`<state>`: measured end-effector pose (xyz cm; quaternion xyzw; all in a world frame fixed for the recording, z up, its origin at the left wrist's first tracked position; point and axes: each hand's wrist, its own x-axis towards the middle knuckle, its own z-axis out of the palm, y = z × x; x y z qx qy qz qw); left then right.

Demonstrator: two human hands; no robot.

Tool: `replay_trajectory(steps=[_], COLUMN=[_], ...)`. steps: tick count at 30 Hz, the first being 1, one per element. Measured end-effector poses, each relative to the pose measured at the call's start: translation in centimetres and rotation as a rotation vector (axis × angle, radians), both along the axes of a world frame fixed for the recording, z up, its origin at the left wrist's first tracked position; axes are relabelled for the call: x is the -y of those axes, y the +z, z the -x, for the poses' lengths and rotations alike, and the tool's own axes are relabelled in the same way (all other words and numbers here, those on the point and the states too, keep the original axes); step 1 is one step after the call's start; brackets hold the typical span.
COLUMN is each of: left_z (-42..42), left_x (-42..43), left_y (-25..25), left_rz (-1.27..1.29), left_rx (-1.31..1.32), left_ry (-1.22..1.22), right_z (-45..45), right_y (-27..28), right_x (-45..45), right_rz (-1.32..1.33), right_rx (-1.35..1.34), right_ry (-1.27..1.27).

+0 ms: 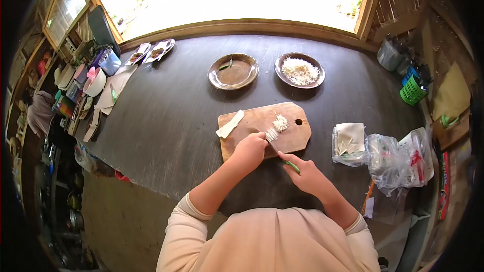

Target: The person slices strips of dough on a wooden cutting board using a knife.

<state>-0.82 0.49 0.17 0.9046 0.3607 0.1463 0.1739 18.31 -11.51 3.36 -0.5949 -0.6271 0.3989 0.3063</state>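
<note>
My right hand (304, 172) is wrapped round the green handle of a knife (291, 166). Its blade points up and left, over the wooden cutting board (242, 143). My left hand (253, 146) is closed at the blade, its fingertips pressed on a pale, whitish piece of food cut into thin strips (271, 134); part of it is hidden by the fingers. A small heap of pale shreds (280, 122) lies beyond the blade. On the board's left side rests a flat pale slab (230, 124).
Behind the board stand a brown plate with green chillies (233, 78) and a dark plate heaped with pale shreds (300, 72). To the right lie a plastic bag with pale slabs (349, 141) and crumpled plastic bags (390, 158). Containers, including a white bowl (94, 84), line the left edge.
</note>
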Motion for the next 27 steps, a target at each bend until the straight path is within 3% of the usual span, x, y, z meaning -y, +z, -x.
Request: replay_trajectory(steps=[14, 16, 19, 23, 25, 27], left_z=[-0.1, -0.2, -0.3, -0.4, -0.3, -0.3], left_x=[0.0, 0.0, 0.3, 0.3, 0.2, 0.4], left_y=[-0.4, -0.5, 0.1, 0.0, -0.2, 0.0], left_rz=[-0.033, -0.026, -0.012, -0.011, -0.016, -0.016], left_rx=[0.042, 0.043, 0.041, 0.034, 0.017, 0.014], left_ry=[0.010, 0.017, 0.031, 0.047, 0.035, 0.050], right_z=[0.0, 0.6, 0.4, -0.4, -0.2, 0.0], right_y=[-0.8, -2.1, -1.7, -0.8, 0.9, -0.2], right_x=[-0.6, -1.4, -1.9, -0.8, -0.3, -0.6], right_rz=[0.045, -0.154, -0.051, -0.180, 0.106, 0.036], right_rx=[-0.006, -0.005, 0.021, -0.024, -0.043, -0.046], right_ry=[-0.003, -0.001, 0.000, 0.031, -0.016, -0.009])
